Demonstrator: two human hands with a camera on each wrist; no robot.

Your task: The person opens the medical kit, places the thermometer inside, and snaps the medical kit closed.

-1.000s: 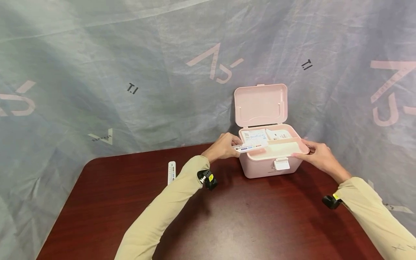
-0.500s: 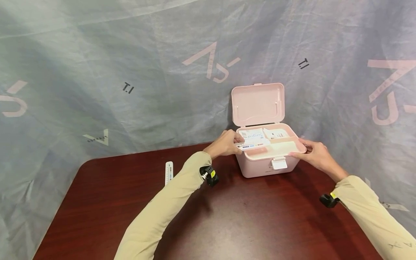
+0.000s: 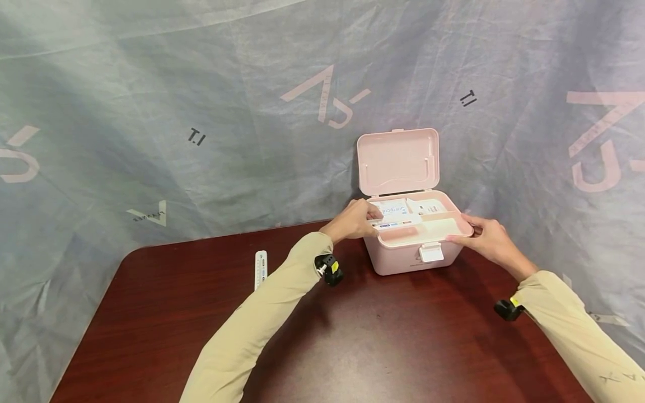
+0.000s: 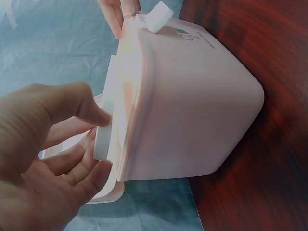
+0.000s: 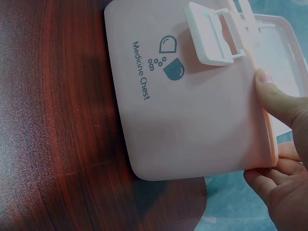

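A pale pink medicine chest (image 3: 403,260) stands on the table with its lid (image 3: 398,162) raised. My left hand (image 3: 353,220) pinches a slim white box (image 3: 398,225) with coloured marks along its edge, over the left side of the open chest. In the left wrist view, thumb and fingers hold the end of this white box (image 4: 103,140) right beside the rim. On the other side, my right hand (image 3: 487,240) grips the chest's front right corner, thumb on the rim in the right wrist view. A packet printed "Surgical" (image 3: 395,209) and a smaller white packet (image 3: 428,207) lie in the rear compartments.
A flat white strip with printed marks (image 3: 260,268) lies on the dark red table (image 3: 181,313), partly behind the left sleeve. The white latch (image 3: 430,253) hangs unfastened at the chest's front. Behind the table hangs a grey printed cloth (image 3: 242,140).
My left hand has moved slightly deeper over the chest, bringing the slim white box further back toward the Surgical packet. The right hand keeps its grip on the corner. The view has shifted slightly.
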